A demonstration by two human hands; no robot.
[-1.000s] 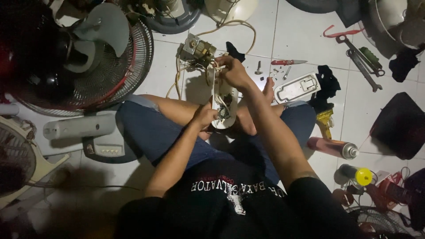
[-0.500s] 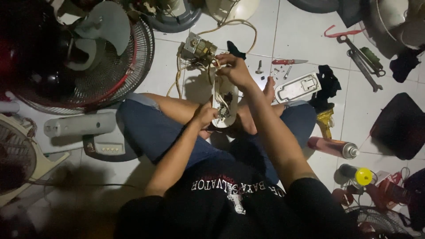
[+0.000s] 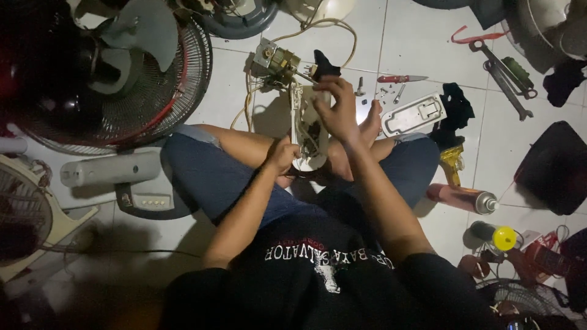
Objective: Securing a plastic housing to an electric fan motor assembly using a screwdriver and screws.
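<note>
The right hand (image 3: 338,110) has slid slightly down the white fan housing (image 3: 307,131), gripping its upper end; the left hand (image 3: 282,156) clasps the lower end. Open, its wiring exposed, the housing stands over the seated person's crossed legs.

You're on a tiled floor (image 3: 422,49) in a makeshift fan repair spot, likely at home, fan cage with blades (image 3: 140,79) at left, loose motor (image 3: 276,61), wrenches (image 3: 504,76), screwdriver (image 3: 400,79), spray cans (image 3: 461,198) scattered around
</note>
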